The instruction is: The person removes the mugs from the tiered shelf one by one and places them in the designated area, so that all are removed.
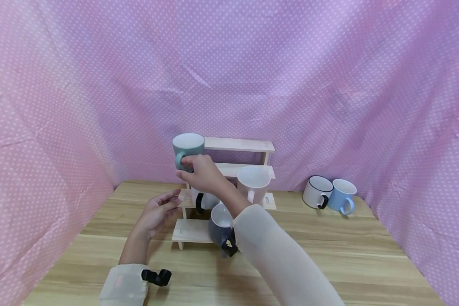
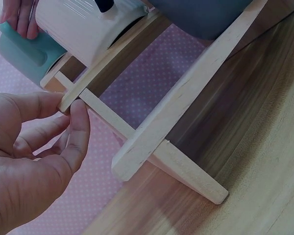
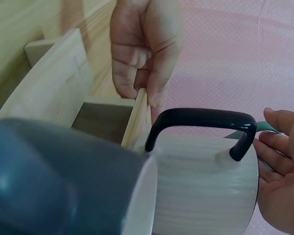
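My right hand point(image 1: 204, 174) grips the handle of a green mug point(image 1: 196, 148) with a white inside, at the left end of a stepped wooden rack point(image 1: 193, 231). In the left wrist view the base of the green mug point(image 2: 27, 55) is right at an upper board. Lower down, my left hand point(image 1: 157, 214) pinches the end of the second board from the bottom between thumb and fingers point(image 2: 79, 129). On that board stand a white mug with a black handle point(image 3: 201, 188) and a pale pink mug point(image 1: 253, 182). A dark grey-blue mug point(image 1: 216, 229) occupies the lowest board, partly behind my right sleeve.
At the right, a white mug with a black rim point(image 1: 314, 193) and a light blue mug point(image 1: 338, 197) stand side by side on the wooden table point(image 1: 329, 246). Pink dotted cloth point(image 1: 229, 76) hangs behind and at both sides. Black straps point(image 1: 157, 277) circle both wrists.
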Demonstrator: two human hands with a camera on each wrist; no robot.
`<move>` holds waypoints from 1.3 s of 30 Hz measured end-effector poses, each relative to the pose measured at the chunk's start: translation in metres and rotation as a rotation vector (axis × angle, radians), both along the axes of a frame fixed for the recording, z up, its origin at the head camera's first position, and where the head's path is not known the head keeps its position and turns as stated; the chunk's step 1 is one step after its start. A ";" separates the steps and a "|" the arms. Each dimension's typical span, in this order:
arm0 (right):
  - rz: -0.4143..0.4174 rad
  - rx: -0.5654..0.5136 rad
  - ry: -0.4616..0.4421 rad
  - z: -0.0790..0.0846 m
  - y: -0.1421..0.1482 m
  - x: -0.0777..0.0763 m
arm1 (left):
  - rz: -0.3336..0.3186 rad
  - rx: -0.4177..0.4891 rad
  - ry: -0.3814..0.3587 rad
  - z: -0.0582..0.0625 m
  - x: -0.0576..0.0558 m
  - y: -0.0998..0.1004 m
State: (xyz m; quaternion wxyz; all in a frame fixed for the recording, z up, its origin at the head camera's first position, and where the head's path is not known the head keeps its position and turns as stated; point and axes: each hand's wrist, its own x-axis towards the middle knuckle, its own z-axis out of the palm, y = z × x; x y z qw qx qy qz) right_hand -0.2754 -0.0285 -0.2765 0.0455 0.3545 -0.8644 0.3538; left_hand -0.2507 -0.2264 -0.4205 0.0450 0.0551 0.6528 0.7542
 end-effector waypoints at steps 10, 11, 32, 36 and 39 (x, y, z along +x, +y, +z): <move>0.034 -0.210 -0.215 -0.002 0.000 -0.009 | -0.003 -0.001 0.001 0.000 -0.001 0.001; 0.039 -0.221 -0.229 -0.002 0.000 -0.009 | 0.001 -0.002 0.001 0.000 -0.001 0.002; 0.007 -0.390 -0.287 -0.009 -0.001 -0.011 | 0.011 -0.004 -0.004 0.001 -0.001 0.001; -0.011 -0.434 -0.305 -0.008 0.001 -0.010 | 0.013 -0.003 -0.007 0.001 0.000 0.002; -0.015 -0.445 -0.322 -0.008 0.001 -0.009 | 0.015 -0.004 -0.008 0.001 0.000 0.001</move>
